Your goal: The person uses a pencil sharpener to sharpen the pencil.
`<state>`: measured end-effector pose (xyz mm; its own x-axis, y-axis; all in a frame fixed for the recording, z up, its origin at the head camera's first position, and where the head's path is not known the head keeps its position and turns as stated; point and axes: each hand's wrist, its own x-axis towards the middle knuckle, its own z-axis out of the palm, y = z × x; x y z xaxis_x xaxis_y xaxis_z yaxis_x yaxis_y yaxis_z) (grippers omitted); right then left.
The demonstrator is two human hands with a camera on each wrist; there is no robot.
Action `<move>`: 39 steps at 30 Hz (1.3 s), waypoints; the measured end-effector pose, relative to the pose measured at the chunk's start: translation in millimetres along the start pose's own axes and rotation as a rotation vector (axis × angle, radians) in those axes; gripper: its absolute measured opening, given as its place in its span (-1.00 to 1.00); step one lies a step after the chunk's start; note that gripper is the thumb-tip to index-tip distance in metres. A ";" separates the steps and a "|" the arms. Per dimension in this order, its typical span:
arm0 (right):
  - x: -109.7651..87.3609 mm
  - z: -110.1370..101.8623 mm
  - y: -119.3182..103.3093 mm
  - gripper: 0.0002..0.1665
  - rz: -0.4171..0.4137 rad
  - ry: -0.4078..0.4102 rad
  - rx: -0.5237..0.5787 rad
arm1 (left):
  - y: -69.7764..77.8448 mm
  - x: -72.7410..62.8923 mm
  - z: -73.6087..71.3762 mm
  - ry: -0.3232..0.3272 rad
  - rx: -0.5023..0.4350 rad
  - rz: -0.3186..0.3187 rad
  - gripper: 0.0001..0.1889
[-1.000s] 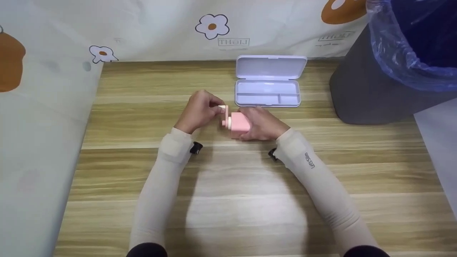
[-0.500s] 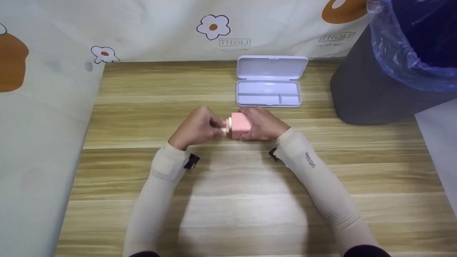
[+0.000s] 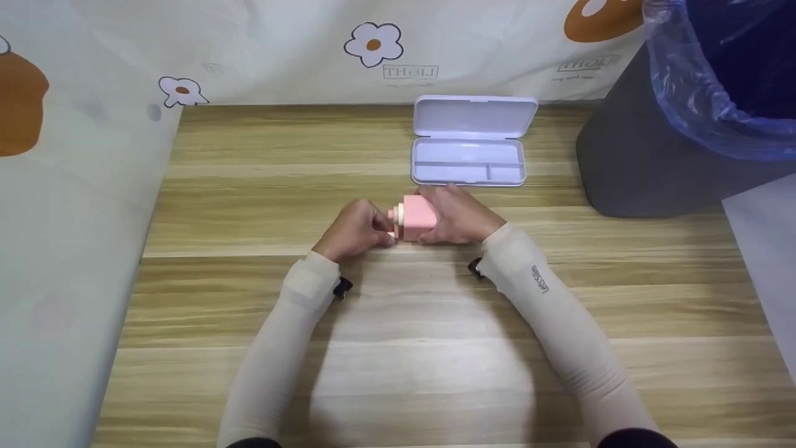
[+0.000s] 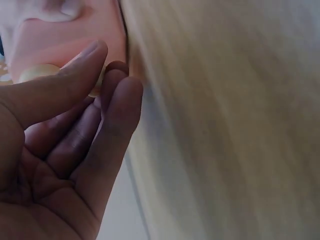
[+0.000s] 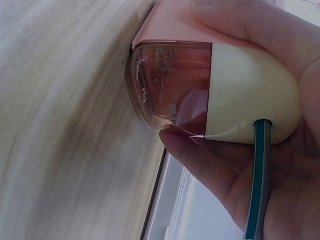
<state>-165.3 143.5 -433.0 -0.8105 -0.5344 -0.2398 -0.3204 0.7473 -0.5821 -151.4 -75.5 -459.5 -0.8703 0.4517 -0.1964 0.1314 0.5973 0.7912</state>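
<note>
A pink hand-crank pencil sharpener [image 3: 420, 218] lies in the middle of the table, and my right hand [image 3: 459, 214] grips its body from the right. In the right wrist view its cream face takes a green and grey pencil [image 5: 260, 175], beside a see-through drawer [image 5: 170, 90] with shavings in it. My left hand [image 3: 356, 231] pinches the cream crank knob [image 3: 391, 236] on the sharpener's left side, with the crank arm turned toward me. From the left wrist, the thumb and fingers [image 4: 120, 105] curl about the knob and mostly hide it.
Behind the sharpener an open lilac pencil case [image 3: 463, 149] stands with its lid up, its compartments bare. A grey bin [image 3: 628, 137] with a blue bag is at the back right. A flower-printed sheet [image 3: 280, 56] borders the wood-grain table [image 3: 423, 373].
My left hand has come round from the far side of the crank's hub to the near side, turning the crank arm with it. The right hand and the sharpener stay in place.
</note>
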 end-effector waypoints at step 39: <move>1.3 1.4 0.2 -0.21 -0.050 0.022 -0.005 | 38.2 19.0 -39.1 0.207 0.031 0.024 -0.89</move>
<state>-165.7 142.5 -434.5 -0.8043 -0.5620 -0.1932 -0.3632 0.7222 -0.5887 -181.5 -70.0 -410.4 -0.9452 0.3223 -0.0526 0.1648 0.6099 0.7751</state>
